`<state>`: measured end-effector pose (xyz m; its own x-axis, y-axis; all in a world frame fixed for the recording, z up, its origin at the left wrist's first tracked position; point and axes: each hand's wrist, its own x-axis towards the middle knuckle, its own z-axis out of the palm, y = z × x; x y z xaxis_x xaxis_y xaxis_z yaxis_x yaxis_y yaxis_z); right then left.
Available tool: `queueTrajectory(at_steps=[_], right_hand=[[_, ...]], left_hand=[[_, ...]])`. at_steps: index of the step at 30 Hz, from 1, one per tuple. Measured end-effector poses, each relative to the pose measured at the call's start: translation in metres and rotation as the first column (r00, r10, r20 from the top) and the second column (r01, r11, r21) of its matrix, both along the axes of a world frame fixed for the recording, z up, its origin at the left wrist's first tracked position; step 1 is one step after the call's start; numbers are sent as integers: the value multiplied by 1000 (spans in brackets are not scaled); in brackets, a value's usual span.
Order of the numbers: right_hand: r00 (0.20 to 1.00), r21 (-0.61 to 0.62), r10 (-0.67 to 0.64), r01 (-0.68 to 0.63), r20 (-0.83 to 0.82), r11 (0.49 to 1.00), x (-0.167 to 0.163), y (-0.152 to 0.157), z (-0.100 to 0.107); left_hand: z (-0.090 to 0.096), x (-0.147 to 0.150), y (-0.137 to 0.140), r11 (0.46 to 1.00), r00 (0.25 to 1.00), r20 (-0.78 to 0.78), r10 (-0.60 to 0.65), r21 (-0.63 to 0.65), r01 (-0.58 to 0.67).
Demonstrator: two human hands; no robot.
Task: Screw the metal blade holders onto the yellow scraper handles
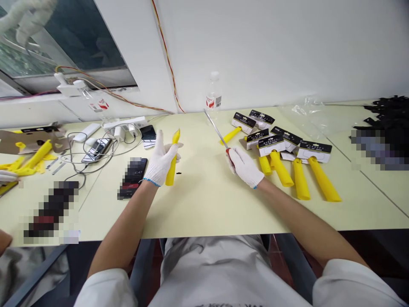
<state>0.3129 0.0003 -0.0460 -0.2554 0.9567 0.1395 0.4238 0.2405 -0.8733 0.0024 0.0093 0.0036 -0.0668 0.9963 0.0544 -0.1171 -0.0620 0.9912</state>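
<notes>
My left hand (161, 160), in a white knit glove, grips a yellow plastic handle (171, 172) upright between thumb and fingers. The handle has a pointed top and a wider tubular lower end. My right hand (244, 164), gloved the same way, is closed around the red grip of a screwdriver (217, 130). Its long metal shaft points up and to the left, away from the yellow handle. A small black piece (179, 173) lies on the table just right of the held handle. Several yellow handles with black-and-white header cards (315, 151) lie beyond and right of my right hand.
Phones (136, 175), a power strip (124, 123) and tangled cables are on the left. A plastic bottle (214, 96) stands by the wall. Clear bags (311, 115) and a black pile (388, 113) are at right. Another person's gloved hand (8, 176) shows at far left.
</notes>
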Motion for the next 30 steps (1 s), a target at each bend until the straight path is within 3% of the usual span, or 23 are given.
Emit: queueTrajectory(at_steps=[2,5,9,13,21,26,30], right_hand=[[993,-61,-44,38,-107,997,-1,-4,5],[983,-94,-49,33,-177,995,-2,-8,11],[999,6,29,-29,24,1000,-2,-10,16],[978,23,117,-123,174,992,-6,-14,21],[959,43,146,-161,242,986,-10,-20,22],[959,33,154,-166,236,986,-13,-21,19],[958,24,130,-141,256,990,-14,-23,19]], left_hand=[[-1,-1,4,998,998,0,62,15,-62],[-3,-3,7,999,998,-50,42,22,-41],[-4,-3,6,999,987,-159,9,47,-1],[-4,1,3,995,975,-220,26,104,-3],[-9,6,3,985,950,-304,70,172,-17],[-9,5,2,990,873,-477,101,136,-40],[-14,3,3,980,794,-585,168,185,-71]])
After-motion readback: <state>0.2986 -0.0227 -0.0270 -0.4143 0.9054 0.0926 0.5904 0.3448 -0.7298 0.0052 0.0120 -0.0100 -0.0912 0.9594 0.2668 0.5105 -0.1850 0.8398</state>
